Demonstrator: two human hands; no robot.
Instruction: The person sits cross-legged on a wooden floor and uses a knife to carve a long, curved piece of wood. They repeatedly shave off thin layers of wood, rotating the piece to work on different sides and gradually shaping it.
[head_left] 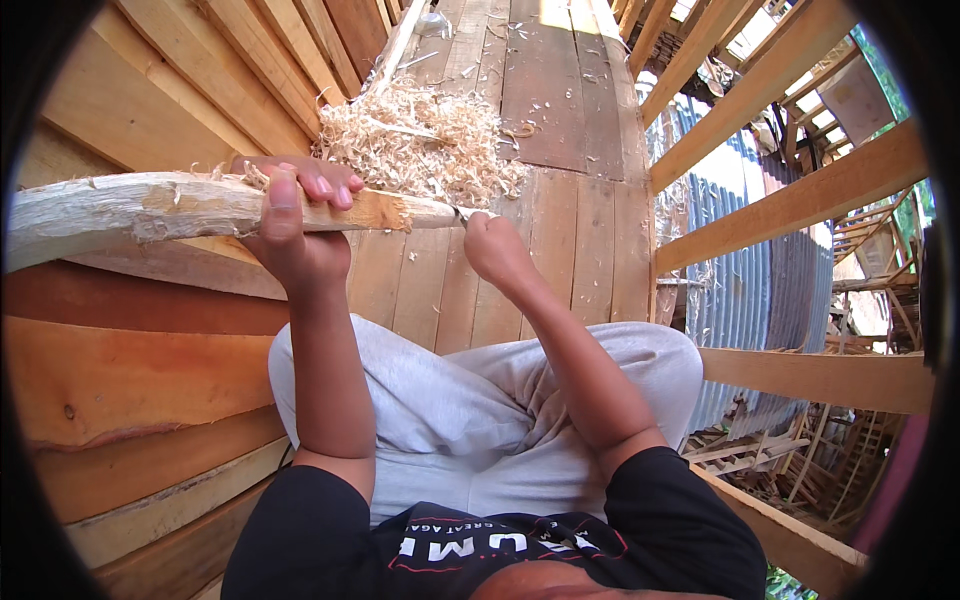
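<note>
The grip of the left hand (303, 256) was wrapped around a rough wooden pole (165, 207) above the plank floor's (567, 245) left edge, near heaped shavings (425, 150). The right hand's (498, 251) grip was closed at the pole's tapered end; on what, I couldn't tell.

One plank floor (545, 115), brown, sunlit at its far end; along its left, stacked boards (150, 365) and, farther up, pale leaning boards (200, 60). To the right stands one open wooden railing (780, 215) of spaced slats. Beyond it, I see corrugated sheets (740, 300), grey-blue, scattered lumber (760, 455) and some greenery (790, 583) lower down.
</note>
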